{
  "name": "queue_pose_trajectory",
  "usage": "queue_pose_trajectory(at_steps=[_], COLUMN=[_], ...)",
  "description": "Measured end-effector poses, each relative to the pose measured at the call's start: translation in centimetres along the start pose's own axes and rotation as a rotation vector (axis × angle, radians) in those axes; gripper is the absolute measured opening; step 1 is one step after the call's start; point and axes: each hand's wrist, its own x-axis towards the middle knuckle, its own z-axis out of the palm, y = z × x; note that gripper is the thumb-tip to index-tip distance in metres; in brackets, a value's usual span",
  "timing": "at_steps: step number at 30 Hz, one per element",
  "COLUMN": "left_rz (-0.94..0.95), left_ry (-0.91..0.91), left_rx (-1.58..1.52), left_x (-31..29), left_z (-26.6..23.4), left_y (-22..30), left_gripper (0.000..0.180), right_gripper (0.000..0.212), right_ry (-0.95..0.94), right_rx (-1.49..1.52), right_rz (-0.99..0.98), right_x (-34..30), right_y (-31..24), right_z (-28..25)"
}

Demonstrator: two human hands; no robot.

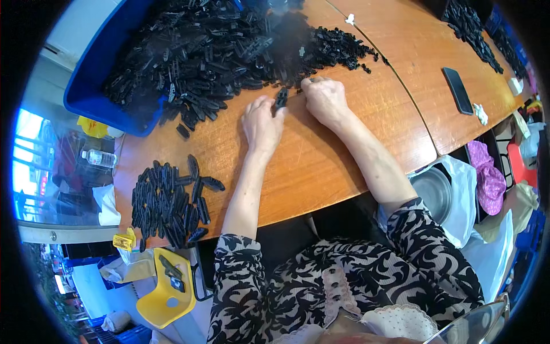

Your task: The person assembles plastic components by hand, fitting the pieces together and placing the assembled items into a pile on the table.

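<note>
Well, pinching oblong blk plastic part (pixel 281 98) in L hand (pixel 262 125), prob. to steady it; curling R hand (pixel 325 102) tight, can't tell contents, with small-parts pile (pixel 339 49) just beyond, prob. for reach.

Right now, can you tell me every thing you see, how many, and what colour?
Bin: one, blue, upper left
Long parts: too many to count, black, heaped at the bin
Small parts: many, black, right of that heap
Separate pile: one, black, table's left side
Tabletop: two sections, brown, middle
Phone: one, dark, table's right side
Bottle: one, clear, far left
Chair: one, yellow, lower left
Bowl: one, silver, right
Clutter: uncountable, mixed colours, right edge
Held part: one, black, left hand
Sleeves: two, black-and-pale, bottom
Left hand: one, bare, centre
Right hand: one, bare, near the heap
</note>
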Motion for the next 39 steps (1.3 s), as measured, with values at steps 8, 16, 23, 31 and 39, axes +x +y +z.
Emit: queue_pose_trajectory(at_steps=[8,16,23,31,39], left_rz=[-0.073,0.074,0.034,0.026,-0.029], left_ry=[-0.121,-0.238,-0.310,-0.368,-0.276], left_rx=[-1.082,-1.739,-2.016,-2.061,-2.049], left_x=[-0.2,0.0,0.0,-0.4,-0.4], left_z=[-1.9,-2.9,-1.7,-1.6,-1.8], left_y=[-3.3,-3.4,-3.1,-2.1,-1.5], left_gripper=[0.027,0.040,0.040,0.036,0.032], right_gripper=[0.013,0.022,0.026,0.016,0.021], right_ry=[0.266,0.497,0.544,0.621,0.443], right_rx=[0.651,0.734,0.679,0.765,0.553], right_rz=[-0.161,-0.419,-0.434,-0.331,-0.365], right_x=[0.1,-0.1,-0.3,-0.4,-1.0], right_y=[-2.4,-5.1,-5.5,-5.9,-6.0], right_z=[-1.8,-2.8,-3.5,-2.9,-3.2])
